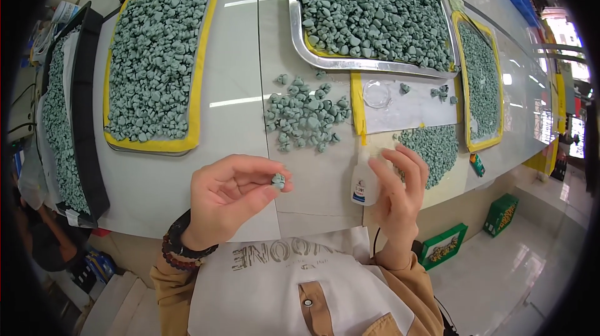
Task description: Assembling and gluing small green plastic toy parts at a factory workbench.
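Small grey-green pebble-like pc (278, 181) is in L hand (234, 192), over the tabletop's near edge, L of mid. L thumb + index pinch it at the tips; other fingers curled behind. R hand (400, 189) is at the small white plastic squeeze bottle w/ narrow nozzle (365, 181), also by near edge, R of mid. Bottle roughly upright, nozzle away from the person, thumb side against its shoulder. Can't tell if R grip is fully closed on it, or if fingertips have a pc too.

Step, prob.: pc held up for handling, bottle at the ready; pc + nozzle apart atm. Next move likely calls for a steady L pinch w/ the pc's working face exposed, plus a firm R grip before any tilt or squeeze.

Just beyond the hands, mid tabletop (237, 111): loose cluster of similar grey-green pcs (311, 117). R of it, white sheet w/ yellow tape edging (400, 114); nearer the near edge, heap of finer green chips (437, 148), partly behind R hand.

Further out, all filled w/ green pcs: silver metal tray (375, 68) toward far edge, yellow-edged tray (203, 61) on L, black deep tray (86, 86) at L edge, narrow yellow-rimmed tray (484, 145) toward R edge.
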`<action>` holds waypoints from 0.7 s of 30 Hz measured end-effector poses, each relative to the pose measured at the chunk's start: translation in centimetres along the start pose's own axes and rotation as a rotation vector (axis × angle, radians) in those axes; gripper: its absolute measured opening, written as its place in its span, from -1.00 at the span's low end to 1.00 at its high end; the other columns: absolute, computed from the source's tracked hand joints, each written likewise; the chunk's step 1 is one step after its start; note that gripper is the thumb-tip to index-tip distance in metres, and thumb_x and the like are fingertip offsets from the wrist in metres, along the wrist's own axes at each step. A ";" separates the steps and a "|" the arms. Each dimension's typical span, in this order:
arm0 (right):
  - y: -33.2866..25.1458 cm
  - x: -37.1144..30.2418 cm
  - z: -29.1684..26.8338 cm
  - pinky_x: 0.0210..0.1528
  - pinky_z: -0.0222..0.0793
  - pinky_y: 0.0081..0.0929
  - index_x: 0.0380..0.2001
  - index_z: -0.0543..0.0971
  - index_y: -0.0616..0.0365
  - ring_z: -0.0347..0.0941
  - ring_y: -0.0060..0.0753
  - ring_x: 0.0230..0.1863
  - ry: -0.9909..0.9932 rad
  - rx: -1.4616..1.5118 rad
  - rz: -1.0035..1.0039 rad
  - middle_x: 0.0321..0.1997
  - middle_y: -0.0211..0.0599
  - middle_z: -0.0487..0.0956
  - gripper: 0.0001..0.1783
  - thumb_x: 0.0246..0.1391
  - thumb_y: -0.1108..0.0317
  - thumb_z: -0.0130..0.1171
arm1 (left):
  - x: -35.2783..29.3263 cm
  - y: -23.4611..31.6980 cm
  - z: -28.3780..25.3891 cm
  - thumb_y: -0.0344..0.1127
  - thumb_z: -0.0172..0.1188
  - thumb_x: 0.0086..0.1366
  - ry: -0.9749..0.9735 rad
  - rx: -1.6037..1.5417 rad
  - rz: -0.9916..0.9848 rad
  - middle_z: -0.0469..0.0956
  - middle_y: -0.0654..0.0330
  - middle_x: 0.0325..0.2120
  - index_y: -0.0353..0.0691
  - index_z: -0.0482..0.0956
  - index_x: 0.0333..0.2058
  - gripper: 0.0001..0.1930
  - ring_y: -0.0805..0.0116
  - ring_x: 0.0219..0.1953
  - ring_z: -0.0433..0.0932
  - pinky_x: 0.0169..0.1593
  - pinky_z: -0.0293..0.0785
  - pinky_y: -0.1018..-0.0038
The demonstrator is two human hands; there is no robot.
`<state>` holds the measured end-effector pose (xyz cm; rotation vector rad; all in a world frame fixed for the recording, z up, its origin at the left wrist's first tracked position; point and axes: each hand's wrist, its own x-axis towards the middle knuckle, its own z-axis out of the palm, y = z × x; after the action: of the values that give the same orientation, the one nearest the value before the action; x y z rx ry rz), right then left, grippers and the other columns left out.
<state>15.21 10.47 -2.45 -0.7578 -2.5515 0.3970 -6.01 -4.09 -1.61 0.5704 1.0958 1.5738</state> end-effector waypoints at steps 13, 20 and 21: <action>6.0 -0.9 -5.7 -0.26 0.15 -0.39 -0.42 0.57 0.04 0.29 -0.34 -0.38 -0.020 -0.230 0.134 -0.48 -0.45 0.41 -0.74 -0.32 0.52 0.29 | 0.4 0.1 -1.0 -0.69 0.05 0.08 -0.015 0.024 -0.085 0.52 -0.06 -0.30 -0.50 0.42 -0.21 -0.76 0.20 -0.25 0.57 -0.20 0.52 0.46; 4.6 1.5 -5.1 -0.27 0.11 -0.40 -0.49 0.56 0.03 0.28 -0.34 -0.39 -0.042 -0.207 0.063 -0.50 -0.46 0.40 -0.76 -0.37 0.51 0.30 | -0.4 -0.1 -1.0 -0.67 0.06 0.07 -0.054 -0.120 -0.119 0.52 -0.07 -0.33 -0.51 0.44 -0.25 -0.79 0.15 -0.29 0.58 -0.28 0.55 0.45; 4.5 1.9 -5.0 -0.26 0.11 -0.40 -0.50 0.56 0.03 0.28 -0.34 -0.38 -0.046 -0.169 0.027 -0.49 -0.47 0.40 -0.76 -0.37 0.51 0.29 | -0.2 0.0 -0.9 -0.67 0.06 0.07 -0.069 -0.080 -0.131 0.52 -0.07 -0.32 -0.51 0.44 -0.24 -0.78 0.15 -0.29 0.58 -0.27 0.55 0.45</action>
<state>18.25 15.92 0.69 -0.8533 -2.6452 0.2118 -6.67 -4.59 -1.93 0.4858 0.9943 1.4665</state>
